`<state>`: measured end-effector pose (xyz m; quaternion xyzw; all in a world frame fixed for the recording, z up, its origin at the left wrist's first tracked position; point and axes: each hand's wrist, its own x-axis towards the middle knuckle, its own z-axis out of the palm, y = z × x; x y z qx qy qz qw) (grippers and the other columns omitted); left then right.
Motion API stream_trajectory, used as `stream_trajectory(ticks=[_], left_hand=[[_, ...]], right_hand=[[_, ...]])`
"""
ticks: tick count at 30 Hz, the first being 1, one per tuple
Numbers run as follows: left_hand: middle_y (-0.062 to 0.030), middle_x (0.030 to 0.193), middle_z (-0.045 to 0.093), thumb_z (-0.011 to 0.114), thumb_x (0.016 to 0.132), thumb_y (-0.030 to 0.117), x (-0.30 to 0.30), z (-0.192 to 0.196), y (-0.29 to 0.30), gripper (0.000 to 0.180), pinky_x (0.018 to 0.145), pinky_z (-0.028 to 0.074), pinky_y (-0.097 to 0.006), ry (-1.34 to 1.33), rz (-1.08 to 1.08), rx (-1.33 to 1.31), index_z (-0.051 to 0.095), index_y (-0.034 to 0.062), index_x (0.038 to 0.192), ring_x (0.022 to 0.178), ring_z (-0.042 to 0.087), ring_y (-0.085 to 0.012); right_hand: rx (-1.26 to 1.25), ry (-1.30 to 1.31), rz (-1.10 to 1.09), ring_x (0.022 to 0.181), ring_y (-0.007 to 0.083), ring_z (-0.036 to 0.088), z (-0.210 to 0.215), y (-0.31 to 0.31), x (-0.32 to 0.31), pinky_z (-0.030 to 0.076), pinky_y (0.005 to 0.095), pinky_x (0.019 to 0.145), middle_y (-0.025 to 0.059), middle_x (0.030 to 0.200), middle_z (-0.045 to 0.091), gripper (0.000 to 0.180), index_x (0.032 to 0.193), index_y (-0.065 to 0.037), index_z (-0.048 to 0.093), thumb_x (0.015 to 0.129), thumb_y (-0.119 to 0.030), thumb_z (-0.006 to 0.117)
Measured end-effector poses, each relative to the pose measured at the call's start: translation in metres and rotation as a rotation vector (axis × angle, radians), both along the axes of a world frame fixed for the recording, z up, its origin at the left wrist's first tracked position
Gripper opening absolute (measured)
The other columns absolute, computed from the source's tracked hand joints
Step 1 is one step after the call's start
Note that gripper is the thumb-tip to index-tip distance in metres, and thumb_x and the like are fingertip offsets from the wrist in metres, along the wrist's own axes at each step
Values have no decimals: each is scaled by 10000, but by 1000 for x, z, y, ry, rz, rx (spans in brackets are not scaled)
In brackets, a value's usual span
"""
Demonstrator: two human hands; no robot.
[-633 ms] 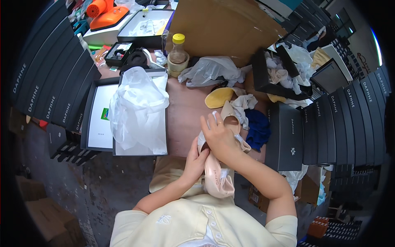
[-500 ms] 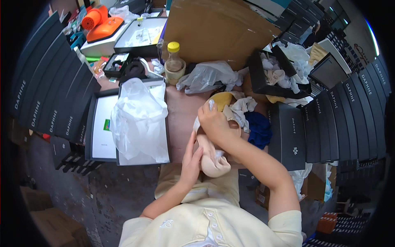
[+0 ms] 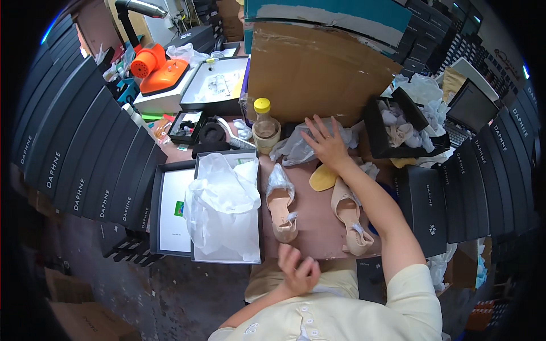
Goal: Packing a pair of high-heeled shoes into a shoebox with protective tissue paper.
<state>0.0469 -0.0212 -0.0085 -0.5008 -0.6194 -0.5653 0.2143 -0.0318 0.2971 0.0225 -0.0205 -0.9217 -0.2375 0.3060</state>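
Two hands, both empty. Left hand (image 3: pixel 298 271) loosely curled near the table's near edge, gripping nothing. Beyond it, two beige shoes (image 3: pixel 282 211) (image 3: pixel 351 219) lying apart on the brown table (image 3: pixel 315 236), paper stuffed in the toes. Probably light, soft-sided, stiff only at sole and heel; best taken around the heel, not by the thin strap. Farther off, right hand (image 3: pixel 326 144) spread flat on a crumpled clear bag (image 3: pixel 296 149): limp, slippery, needing a pinch. Half a second earlier, one shoe held between both hands; since set down.
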Motion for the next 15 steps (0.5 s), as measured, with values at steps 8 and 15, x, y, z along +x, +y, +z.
stream_trajectory(ticks=[8, 15], left_hand=[[-190, 1411, 239, 605, 717, -20, -3, 53, 56, 757, 1045, 265, -423, -650, -416, 11, 231, 2, 1375, 1313, 270, -320], [-92, 1145, 531, 528, 884, 173, -38, 89, 96, 392, 872, 446, -345, -1281, -622, 219, 430, 16, 1229, 1031, 535, -210]], right_hand=[[-915, 296, -62, 675, 328, 607, 167, -53, 33, 477, 380, 632, 159, 750, 634, 101, 836, -25, 616, 761, -72, 565], [-1342, 6, 146, 618, 175, 573, 188, -71, 120, 444, 301, 625, 127, 675, 629, 135, 799, 22, 626, 797, -100, 566]])
